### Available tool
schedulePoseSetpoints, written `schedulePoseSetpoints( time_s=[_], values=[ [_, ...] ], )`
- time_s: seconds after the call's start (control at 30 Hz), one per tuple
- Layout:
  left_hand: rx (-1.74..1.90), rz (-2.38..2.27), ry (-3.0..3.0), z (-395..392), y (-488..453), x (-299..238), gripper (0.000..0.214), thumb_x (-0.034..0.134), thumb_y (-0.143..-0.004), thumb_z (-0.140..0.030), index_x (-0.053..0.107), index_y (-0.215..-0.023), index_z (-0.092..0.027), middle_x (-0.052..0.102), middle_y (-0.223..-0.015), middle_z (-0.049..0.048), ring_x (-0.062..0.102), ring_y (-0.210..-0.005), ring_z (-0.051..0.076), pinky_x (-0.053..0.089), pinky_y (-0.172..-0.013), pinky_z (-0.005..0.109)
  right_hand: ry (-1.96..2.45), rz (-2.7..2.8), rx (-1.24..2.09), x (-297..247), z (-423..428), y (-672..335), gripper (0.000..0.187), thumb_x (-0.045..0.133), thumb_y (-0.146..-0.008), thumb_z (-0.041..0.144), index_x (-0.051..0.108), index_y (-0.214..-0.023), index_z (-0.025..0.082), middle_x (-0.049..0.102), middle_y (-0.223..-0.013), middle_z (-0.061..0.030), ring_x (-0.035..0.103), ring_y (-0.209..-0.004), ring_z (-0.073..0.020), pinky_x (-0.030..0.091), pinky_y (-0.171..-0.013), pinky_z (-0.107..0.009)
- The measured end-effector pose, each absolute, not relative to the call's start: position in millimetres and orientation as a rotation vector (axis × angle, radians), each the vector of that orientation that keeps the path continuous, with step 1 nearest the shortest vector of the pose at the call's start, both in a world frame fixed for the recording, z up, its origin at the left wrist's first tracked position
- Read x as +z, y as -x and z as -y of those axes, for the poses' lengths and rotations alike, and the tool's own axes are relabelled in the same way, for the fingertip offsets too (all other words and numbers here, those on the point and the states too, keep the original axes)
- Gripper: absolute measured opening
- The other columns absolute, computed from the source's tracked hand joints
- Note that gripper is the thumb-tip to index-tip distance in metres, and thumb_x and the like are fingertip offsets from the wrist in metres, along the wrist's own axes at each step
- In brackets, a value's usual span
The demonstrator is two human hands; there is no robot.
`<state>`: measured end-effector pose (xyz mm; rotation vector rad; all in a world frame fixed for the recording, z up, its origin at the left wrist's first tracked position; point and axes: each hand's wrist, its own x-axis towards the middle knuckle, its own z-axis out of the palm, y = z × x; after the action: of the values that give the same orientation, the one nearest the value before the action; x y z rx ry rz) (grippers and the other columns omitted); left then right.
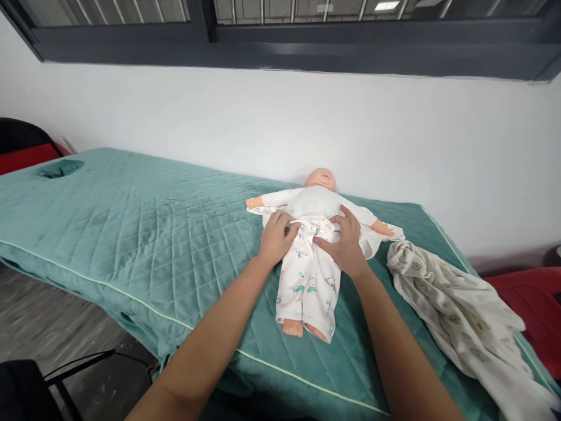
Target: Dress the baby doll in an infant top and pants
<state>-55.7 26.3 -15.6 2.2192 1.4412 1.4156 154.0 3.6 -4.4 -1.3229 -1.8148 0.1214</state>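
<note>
A baby doll (321, 178) lies on its back with arms spread, wearing a white long-sleeved top (316, 202). White baby pants (307, 280) with a green and brown print cover its legs, and the feet show at the hems. My left hand (277, 237) is closed on the waistband at the left side, thumb against the cloth. On the other side, my right hand (346, 242) holds the waist of the pants, thumb over the front and fingers along the hip. A loose white cloth spreads beneath the doll's arms.
A crumpled cream patterned cloth (456, 310) lies right of the doll. The green quilted bed (153, 234) has a face hole at the far left and meets a white wall (219, 123). Red chairs (530, 316) flank the bed. A black strap hangs at lower left.
</note>
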Motion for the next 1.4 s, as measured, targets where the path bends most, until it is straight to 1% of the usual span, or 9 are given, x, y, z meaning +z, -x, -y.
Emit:
schedulePoseSetpoints(
  time_s=[0.2, 0.37, 0.63, 0.8, 0.97, 1.07, 1.2, 1.3, 1.4],
  values=[
    [1.382, -1.462, -2.317, -18, 58, -15, 0.009, 0.057, -0.094, -0.029, 0.059, -0.090, -0.021, 0.060, -0.101, 0.0058, 0.056, -0.099, 0.020, 0.046, -0.091, 0.032, 1.337, 1.807, -0.040, -9, 8, -152, 0.030, 0.075, -0.080, 0.044, 0.057, -0.094, 0.025, 0.043, -0.149, -0.0119, 0.037, -0.139, -0.0363, 0.030, -0.115, -0.059],
    [1.282, -1.463, -2.397, -7, 61, -12, 0.014, 0.057, -0.094, -0.032, 0.059, -0.084, -0.021, 0.061, -0.096, 0.0054, 0.055, -0.097, 0.021, 0.045, -0.089, 0.035, 1.382, 1.797, -0.129, -6, 14, -152, 0.028, 0.073, -0.082, 0.049, 0.059, -0.081, 0.025, 0.049, -0.143, -0.0095, 0.041, -0.133, -0.0366, 0.035, -0.110, -0.058],
    [1.265, -1.424, -2.435, 34, 66, -17, 0.027, 0.053, -0.095, -0.033, 0.053, -0.071, -0.022, 0.056, -0.079, 0.0034, 0.053, -0.083, 0.019, 0.042, -0.078, 0.034, 1.384, 1.823, -0.127, -5, 16, -155, 0.022, 0.077, -0.077, 0.036, 0.059, -0.077, 0.024, 0.051, -0.141, -0.0100, 0.043, -0.129, -0.0378, 0.038, -0.108, -0.058],
    [1.232, -1.435, -2.369, 29, 67, -20, 0.026, 0.052, -0.097, -0.037, 0.054, -0.076, -0.022, 0.056, -0.081, 0.0029, 0.053, -0.084, 0.019, 0.044, -0.079, 0.033, 1.388, 1.806, -0.083, -6, 25, -156, 0.019, 0.075, -0.079, 0.036, 0.061, -0.078, 0.023, 0.049, -0.142, -0.0104, 0.040, -0.132, -0.0378, 0.035, -0.110, -0.058],
    [1.246, -1.458, -2.413, 28, 67, -20, 0.024, 0.052, -0.098, -0.037, 0.056, -0.080, -0.021, 0.057, -0.083, 0.0036, 0.054, -0.085, 0.020, 0.044, -0.080, 0.034, 1.394, 1.820, -0.142, -12, 62, -151, 0.022, 0.069, -0.087, 0.037, 0.058, -0.073, 0.023, 0.050, -0.140, -0.0098, 0.043, -0.129, -0.0350, 0.034, -0.109, -0.057],
    [1.273, -1.461, -2.439, 30, 67, -20, 0.017, 0.053, -0.097, -0.033, 0.058, -0.086, -0.021, 0.060, -0.086, 0.0043, 0.054, -0.087, 0.021, 0.044, -0.081, 0.034, 1.418, 1.773, -0.156, -19, 84, -147, 0.022, 0.064, -0.091, 0.034, 0.057, -0.074, 0.023, 0.052, -0.132, -0.0106, 0.044, -0.122, -0.0331, 0.038, -0.102, -0.053],
    [1.336, -1.399, -2.443, 31, 67, -21, 0.009, 0.055, -0.094, -0.025, 0.060, -0.100, -0.020, 0.062, -0.093, 0.0050, 0.055, -0.090, 0.021, 0.045, -0.083, 0.035, 1.406, 1.729, -0.086, -22, 91, -143, 0.017, 0.065, -0.091, 0.032, 0.060, -0.078, 0.022, 0.056, -0.111, -0.0098, 0.047, -0.106, -0.0290, 0.041, -0.092, -0.047],
    [1.370, -1.357, -2.419, 28, 66, -20, 0.007, 0.056, -0.092, -0.022, 0.061, -0.097, -0.021, 0.061, -0.091, 0.0046, 0.054, -0.090, 0.021, 0.045, -0.084, 0.035, 1.362, 1.735, 0.028, -20, 85, -143, 0.017, 0.064, -0.091, 0.032, 0.060, -0.077, 0.023, 0.057, -0.095, -0.0059, 0.048, -0.096, -0.0254, 0.041, -0.088, -0.042],
    [1.396, -1.301, -2.363, 27, 65, -17, 0.003, 0.059, -0.088, -0.019, 0.060, -0.087, -0.021, 0.059, -0.088, 0.0039, 0.054, -0.089, 0.021, 0.045, -0.084, 0.035, 1.355, 1.741, 0.053, -18, 80, -143, 0.021, 0.063, -0.091, 0.032, 0.056, -0.074, 0.023, 0.058, -0.088, -0.0041, 0.048, -0.092, -0.0238, 0.040, -0.087, -0.040]
  ],
)
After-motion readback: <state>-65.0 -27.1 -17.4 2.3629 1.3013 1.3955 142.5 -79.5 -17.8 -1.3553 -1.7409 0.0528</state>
